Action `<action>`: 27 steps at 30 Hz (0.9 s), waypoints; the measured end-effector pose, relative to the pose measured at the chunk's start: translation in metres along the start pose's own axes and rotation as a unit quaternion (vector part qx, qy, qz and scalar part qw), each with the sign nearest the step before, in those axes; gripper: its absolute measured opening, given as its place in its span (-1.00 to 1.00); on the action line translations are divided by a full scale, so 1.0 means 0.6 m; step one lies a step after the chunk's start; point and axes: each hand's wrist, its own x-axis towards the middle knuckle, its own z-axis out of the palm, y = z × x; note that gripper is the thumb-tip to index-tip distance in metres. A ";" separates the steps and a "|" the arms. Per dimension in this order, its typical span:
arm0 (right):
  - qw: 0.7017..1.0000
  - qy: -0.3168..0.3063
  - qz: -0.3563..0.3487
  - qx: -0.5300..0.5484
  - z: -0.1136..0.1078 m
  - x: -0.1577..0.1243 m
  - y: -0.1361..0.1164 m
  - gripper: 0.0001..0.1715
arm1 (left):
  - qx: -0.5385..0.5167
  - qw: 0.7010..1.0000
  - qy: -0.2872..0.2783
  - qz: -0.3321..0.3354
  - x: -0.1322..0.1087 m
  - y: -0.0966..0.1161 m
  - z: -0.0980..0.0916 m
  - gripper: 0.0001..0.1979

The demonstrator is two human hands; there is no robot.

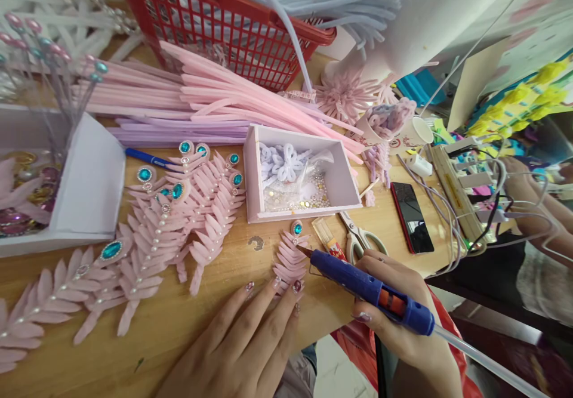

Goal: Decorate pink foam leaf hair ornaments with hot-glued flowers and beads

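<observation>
My right hand [398, 320] grips a blue glue gun [367, 287], its nozzle tip touching the right side of a small pink feather-shaped leaf piece [290, 258] topped by a teal gem. My left hand [250, 332] lies flat on the wooden table [179, 320], fingers stretched out, fingertips pressing the lower end of that leaf piece. A pile of finished pink leaf pieces with pearls and teal gems [179, 219] lies to the left.
A white box of beads and white flowers [299, 174] sits behind the leaf. Scissors [358, 237], a phone [412, 216], a power strip [461, 189], a red basket [224, 16], pink pipe cleaners [201, 102] and another white box [85, 189] surround the spot. Another person's arm [537, 201] is at the right.
</observation>
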 end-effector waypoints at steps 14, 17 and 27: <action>1.000 -0.014 0.004 0.000 -0.002 0.000 -0.004 -0.26 | 0.008 1.000 -0.010 0.005 -0.003 -0.002 -0.005 -0.62; 1.000 -0.011 0.004 0.005 -0.002 0.000 -0.006 -0.27 | 0.008 1.000 -0.012 0.007 -0.004 -0.002 -0.006 -0.60; 1.000 -0.012 -0.007 -0.004 -0.001 0.004 -0.010 -0.31 | 0.007 1.000 -0.012 -0.001 -0.005 0.001 -0.007 -0.59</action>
